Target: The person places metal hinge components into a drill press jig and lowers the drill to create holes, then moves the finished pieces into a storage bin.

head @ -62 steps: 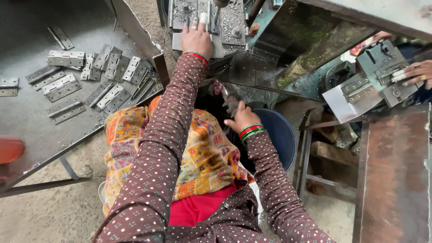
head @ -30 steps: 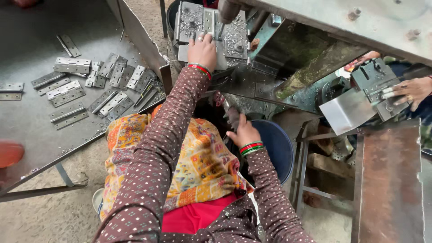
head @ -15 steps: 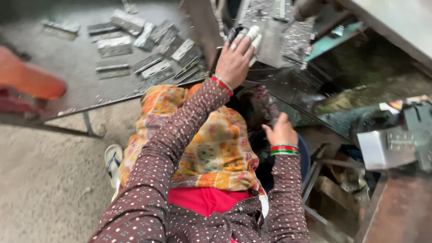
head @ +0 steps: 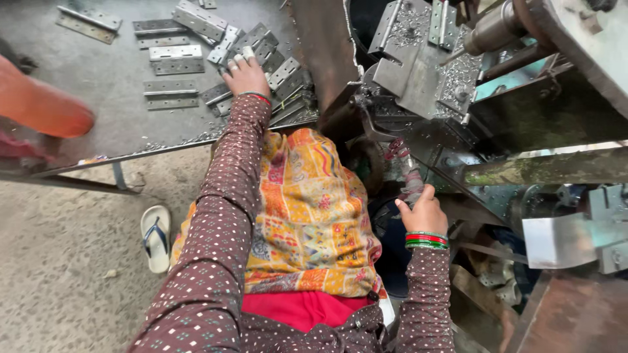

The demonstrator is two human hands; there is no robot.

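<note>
A rough concrete floor (head: 59, 274) fills the lower left of the frame, with a pale sandal (head: 156, 238) lying on it, and above it a grey metal counter (head: 118, 124) on thin legs spans the upper left. Scattered across that counter is a loose heap of flat steel hinges (head: 196, 19), dull silver-grey, long and rectangular, each with a row of small screw holes; some lie singly and flat toward the left, others overlap in a pile near the upper middle. The left hand (head: 246, 74) reaches to the upper middle of the frame and lies on the piled hinges with its fingers curled over one of them, wrist ringed by a red bangle, sleeve dark brown with pale dots. The right hand (head: 424, 212), at centre right, is closed around a worn, cloth-wrapped lever handle (head: 407, 171) that rises toward a grimy metal machine (head: 425, 72) occupying the upper right; green and red bangles sit on that wrist. The machine's flat steel plates are sprinkled with fine metal shavings. A patterned orange and yellow cloth (head: 314, 209) covers the lap at centre, red fabric below it. An orange-clad shape at the left edge belongs to another person (head: 46, 104).
</note>
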